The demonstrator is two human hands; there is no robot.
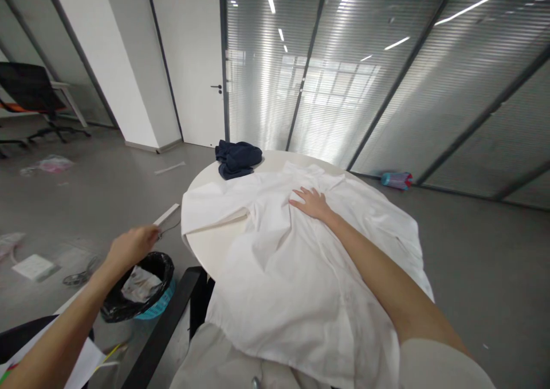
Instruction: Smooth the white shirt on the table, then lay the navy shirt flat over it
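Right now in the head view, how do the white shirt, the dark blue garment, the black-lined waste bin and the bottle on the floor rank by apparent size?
1. white shirt, largest by far.
2. black-lined waste bin.
3. dark blue garment; it lies farther from the camera than the bin, so this order is unsure.
4. bottle, smallest, though also far off.

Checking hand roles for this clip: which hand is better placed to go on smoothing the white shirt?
Right, probably. The right hand lies flat, palm down, on the white shirt spread over the round table. The left hand hangs off the table's edge, above the bin, touching no cloth.
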